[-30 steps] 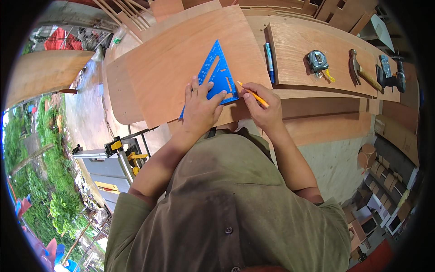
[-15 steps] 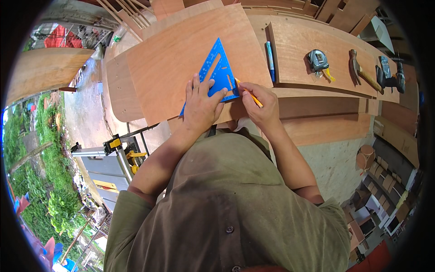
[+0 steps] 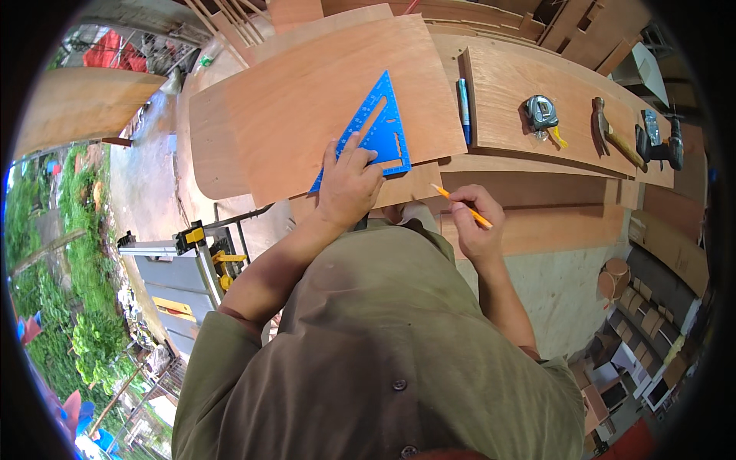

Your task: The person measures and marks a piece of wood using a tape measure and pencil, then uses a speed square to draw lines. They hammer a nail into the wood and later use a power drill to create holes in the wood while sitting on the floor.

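A blue triangular speed square [image 3: 377, 142] lies on a sheet of plywood [image 3: 291, 107], near its front edge. My left hand [image 3: 349, 182] bears down on the square's lower left part, fingers bent over it and covering some of it. To the right, just off the sheet's front edge, my right hand [image 3: 479, 222] is closed round a yellow pencil [image 3: 469, 209]. The pencil's tip points up and left, apart from the sheet and the square.
On the right, a raised wooden panel [image 3: 506, 84] carries a tape measure [image 3: 542, 113], a hammer [image 3: 613, 134] and a cordless drill [image 3: 663, 142]. A blue marker [image 3: 464, 111] lies along its left edge. A grey table saw [image 3: 172, 268] stands at lower left.
My right hand has drawn back right and toward me, taking the pencil away from the square's edge. My left hand stays on the square, its fingers now more bent.
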